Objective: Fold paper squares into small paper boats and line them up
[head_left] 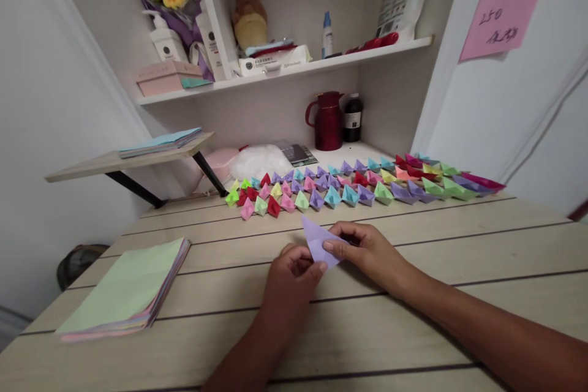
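Observation:
A folded piece of lavender paper (318, 241) is held up a little over the table between my two hands. My left hand (294, 272) pinches its lower left edge, thumb towards me. On its right side my right hand (362, 249) grips it, with the thumb flat on the front and the fingers behind. The paper comes to a point at the top left and shows crease lines. Beyond my hands stand rows of small folded paper boats (316, 199) in red, pink, green, blue, yellow and purple.
At the left lies a stack of coloured paper sheets (128, 282), pale green on top. A small raised shelf (87, 165) carries more paper. Behind the boats are a dark red jug (328, 122), a dark bottle (353, 119) and a white plastic bag (260, 162). A pink note (503, 18) hangs right.

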Demonstrator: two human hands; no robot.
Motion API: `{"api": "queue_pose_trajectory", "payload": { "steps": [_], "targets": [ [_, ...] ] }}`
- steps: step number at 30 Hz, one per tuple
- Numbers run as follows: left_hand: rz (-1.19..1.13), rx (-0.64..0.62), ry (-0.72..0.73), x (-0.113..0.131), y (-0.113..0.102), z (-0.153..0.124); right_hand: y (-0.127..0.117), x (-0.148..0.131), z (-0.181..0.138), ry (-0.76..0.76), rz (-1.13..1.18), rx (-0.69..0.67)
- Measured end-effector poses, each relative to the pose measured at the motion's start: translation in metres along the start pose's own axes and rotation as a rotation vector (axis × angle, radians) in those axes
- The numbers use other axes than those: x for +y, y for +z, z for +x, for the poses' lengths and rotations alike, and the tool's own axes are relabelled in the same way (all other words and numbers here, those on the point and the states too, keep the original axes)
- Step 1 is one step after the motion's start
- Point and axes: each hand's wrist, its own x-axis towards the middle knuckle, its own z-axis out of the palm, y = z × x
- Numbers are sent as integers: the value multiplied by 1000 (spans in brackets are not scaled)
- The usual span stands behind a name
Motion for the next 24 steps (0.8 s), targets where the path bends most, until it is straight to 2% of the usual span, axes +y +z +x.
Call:
{"api": "queue_pose_trajectory", "payload": {
  "steps": [9,13,16,19,24],
  "targets": [
    [-156,68,-125,10,-8,0,-3,2,1,17,200,-51],
    [-109,64,-113,9,-8,-1,-3,0,1,36,253,-119],
    [-91,35,-66,5,-7,2,-3,-4,0,76,288,-59],
    [-77,2,-21,1,-7,5,-4,-7,-1,107,246,-5],
    [-75,-14,26,2,-6,5,-8,-9,-4,1,30,4]
  ]
}}
